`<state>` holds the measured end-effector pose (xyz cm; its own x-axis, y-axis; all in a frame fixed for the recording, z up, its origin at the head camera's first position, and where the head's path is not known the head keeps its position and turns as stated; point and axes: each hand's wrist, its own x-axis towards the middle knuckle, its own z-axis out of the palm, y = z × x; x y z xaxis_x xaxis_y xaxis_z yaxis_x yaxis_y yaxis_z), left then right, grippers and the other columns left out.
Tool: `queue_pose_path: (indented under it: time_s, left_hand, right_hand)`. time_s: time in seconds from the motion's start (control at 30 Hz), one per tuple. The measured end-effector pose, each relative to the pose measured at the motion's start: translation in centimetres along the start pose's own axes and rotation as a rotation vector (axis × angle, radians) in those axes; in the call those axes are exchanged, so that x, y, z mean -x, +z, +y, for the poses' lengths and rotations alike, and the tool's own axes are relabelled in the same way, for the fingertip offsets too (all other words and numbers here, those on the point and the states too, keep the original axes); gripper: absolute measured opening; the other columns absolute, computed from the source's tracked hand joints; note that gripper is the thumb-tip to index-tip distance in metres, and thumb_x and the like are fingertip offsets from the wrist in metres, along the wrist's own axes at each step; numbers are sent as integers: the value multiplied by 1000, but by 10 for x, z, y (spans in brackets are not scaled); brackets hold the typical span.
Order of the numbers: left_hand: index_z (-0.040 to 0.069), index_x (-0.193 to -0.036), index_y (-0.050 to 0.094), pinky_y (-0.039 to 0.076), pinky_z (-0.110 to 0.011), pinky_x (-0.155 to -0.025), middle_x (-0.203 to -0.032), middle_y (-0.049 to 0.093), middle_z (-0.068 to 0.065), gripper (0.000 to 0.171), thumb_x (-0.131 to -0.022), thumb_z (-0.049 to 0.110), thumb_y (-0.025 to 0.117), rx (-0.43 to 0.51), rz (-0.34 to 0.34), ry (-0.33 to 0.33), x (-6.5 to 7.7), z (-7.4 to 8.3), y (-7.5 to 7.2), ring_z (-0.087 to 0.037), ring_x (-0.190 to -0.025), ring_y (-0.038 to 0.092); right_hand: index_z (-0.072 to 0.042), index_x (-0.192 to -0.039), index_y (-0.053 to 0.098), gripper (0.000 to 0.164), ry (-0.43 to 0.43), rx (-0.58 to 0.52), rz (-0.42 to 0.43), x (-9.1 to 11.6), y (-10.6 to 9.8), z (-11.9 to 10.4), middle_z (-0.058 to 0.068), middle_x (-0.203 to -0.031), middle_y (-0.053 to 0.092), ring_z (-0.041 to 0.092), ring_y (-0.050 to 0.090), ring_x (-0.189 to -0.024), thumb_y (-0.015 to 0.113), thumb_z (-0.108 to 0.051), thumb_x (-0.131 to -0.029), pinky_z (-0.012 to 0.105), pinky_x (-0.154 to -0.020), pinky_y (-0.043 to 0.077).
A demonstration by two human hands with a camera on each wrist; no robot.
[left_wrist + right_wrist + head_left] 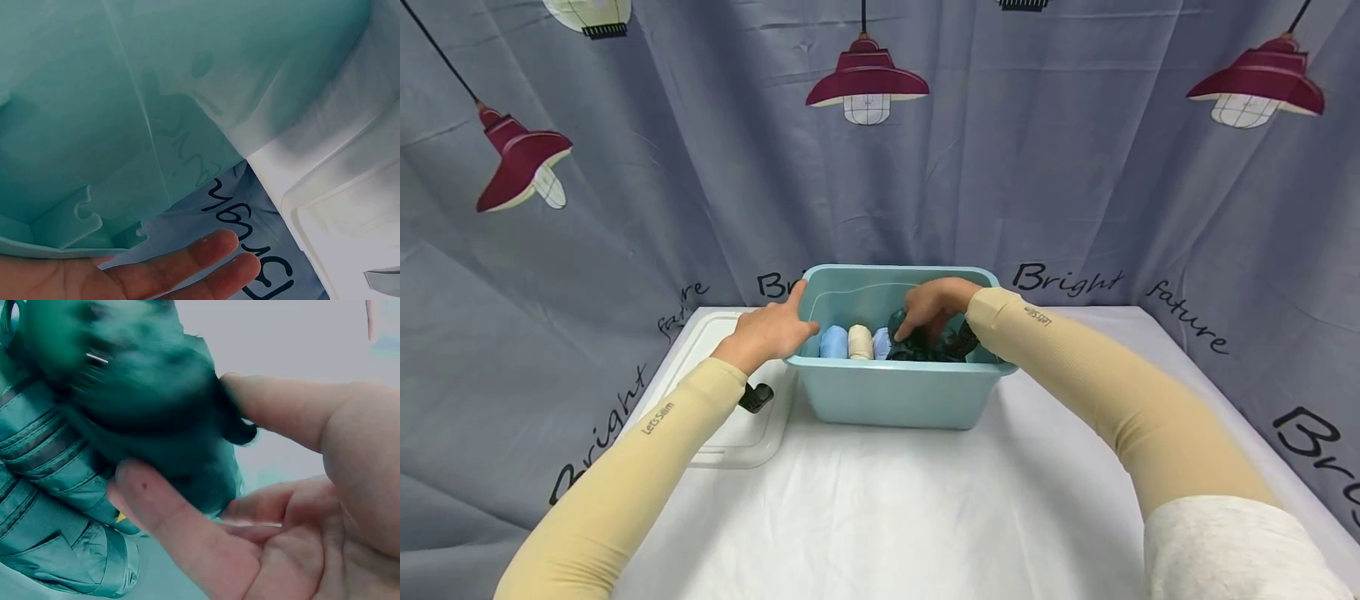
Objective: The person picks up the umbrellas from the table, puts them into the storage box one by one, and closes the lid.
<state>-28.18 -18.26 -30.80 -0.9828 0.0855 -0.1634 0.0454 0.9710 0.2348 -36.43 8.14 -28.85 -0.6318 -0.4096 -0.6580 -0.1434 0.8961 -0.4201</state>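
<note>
A teal plastic bin (902,396) stands on the white table. My left hand (771,333) is at the bin's left end, its index finger along the rim; in the left wrist view its fingers (187,262) stretch out straight beside the bin wall. My right hand (936,304) reaches inside and grips a dark green bundle of shiny fabric (901,333), between thumb and fingers in the right wrist view. To its left sit a light blue roll (833,342), a cream roll (861,342) and a pale violet-blue roll (882,344).
A translucent white lid (752,442) lies on the table left of the bin, partly under my left forearm. More rolled shiny fabric (69,550) lies beside the held bundle in the bin. Behind the table hangs a grey-blue curtain (1037,150) printed with lamps and lettering.
</note>
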Motion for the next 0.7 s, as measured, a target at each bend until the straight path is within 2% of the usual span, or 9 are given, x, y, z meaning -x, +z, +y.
queue_pose_path:
  time_s: [0.07,0.13,0.27,0.33,0.4,0.47,0.57,0.63,0.7]
  left_hand:
    - [26,-163,-6,43,-58,-92,-139,59,-22,88,-97,52,46,-1,5,1,0,0,1,-39,-110,64]
    - [26,-163,-6,43,-58,-91,-136,60,-22,88,-97,52,47,0,8,3,1,1,2,-39,-109,65]
    - [26,-163,-5,43,-58,-91,-134,62,-21,88,-97,52,47,0,16,2,0,0,2,-39,-110,65]
    - [25,-163,-5,42,-59,-93,-136,60,-22,88,-97,52,46,4,12,3,0,0,3,-40,-113,64]
    - [25,-163,-6,43,-59,-92,-138,59,-23,88,-97,52,46,5,6,3,1,-1,4,-40,-114,63]
    - [25,-163,-6,43,-59,-91,-140,58,-23,88,-97,51,46,3,1,4,1,-1,5,-40,-114,63]
    - [25,-163,-6,44,-57,-89,-141,57,-23,88,-97,51,46,-1,2,1,1,-1,4,-39,-114,63]
    - [25,-163,-5,44,-56,-87,-139,58,-22,88,-97,51,46,-5,13,4,0,0,3,-39,-113,64]
    - [24,-164,-4,45,-57,-86,-135,61,-23,88,-96,51,47,-9,24,10,0,1,2,-39,-111,64]
  right_hand:
    - [-6,-82,67,26,-5,4,-20,0,2,1,6,-79,66,20,75,-90,66,-26,-99,36,-90,57]
    - [-4,-84,67,26,-2,10,-32,2,1,1,7,-77,66,23,74,-96,65,-24,-99,37,-93,56]
    - [0,-96,64,26,-7,21,-42,7,-1,1,17,-103,70,30,71,-109,64,-25,-100,40,-93,56]
    - [-1,-97,59,26,-10,27,-41,9,-2,2,20,-116,66,33,69,-113,63,-26,-100,41,-92,56]
    - [0,-106,57,28,-15,30,-40,11,-2,4,22,-125,63,35,67,-116,62,-27,-101,44,-93,56]
    - [4,-127,53,41,-21,40,-40,13,-2,6,22,-133,60,35,66,-118,61,-27,-101,45,-93,55]
    - [3,-155,29,69,-30,38,-38,16,-2,8,22,-144,54,34,64,-121,60,-27,-102,46,-95,55]
    - [0,-160,16,78,-32,31,-34,18,-4,9,22,-147,52,34,63,-123,60,-27,-102,46,-95,54]
    - [-3,-162,13,80,-29,18,-24,20,-5,11,21,-148,52,34,62,-125,60,-27,-102,46,-96,54]
